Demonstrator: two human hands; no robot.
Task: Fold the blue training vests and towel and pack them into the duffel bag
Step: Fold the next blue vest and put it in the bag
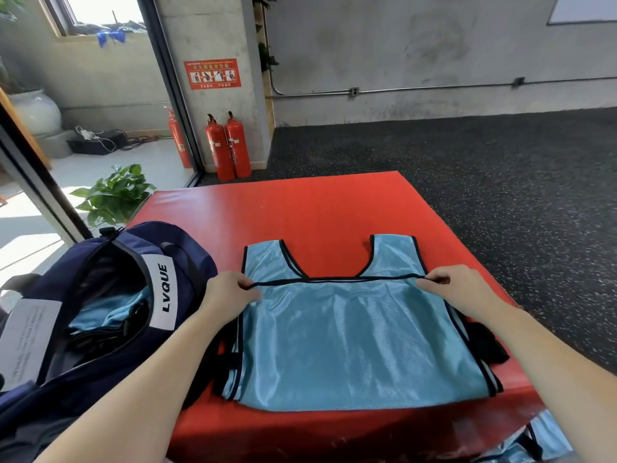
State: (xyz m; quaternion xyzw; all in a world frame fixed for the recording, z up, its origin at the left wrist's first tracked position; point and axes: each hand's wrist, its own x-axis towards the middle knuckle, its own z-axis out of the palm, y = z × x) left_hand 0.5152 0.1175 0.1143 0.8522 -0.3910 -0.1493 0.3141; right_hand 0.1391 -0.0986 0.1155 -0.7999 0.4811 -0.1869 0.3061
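Pinching the black-trimmed hem of a light blue vest [360,342] at either end, left hand [227,295] and right hand [454,289] pull that edge taut across the garment, mid-frame on the red mat [300,208]. Shoulder straps point toward the top of the frame. Navy duffel bag [100,295] sits unzipped at lower left with blue fabric inside; more blue cloth [541,439] lies at lower right, off the mat.

— What am I seeing under everything?
— A red mat [334,208] on dark speckled floor [500,182]. I see a blue vest [350,345] spread on it, a navy duffel bag [100,312] at its left edge.
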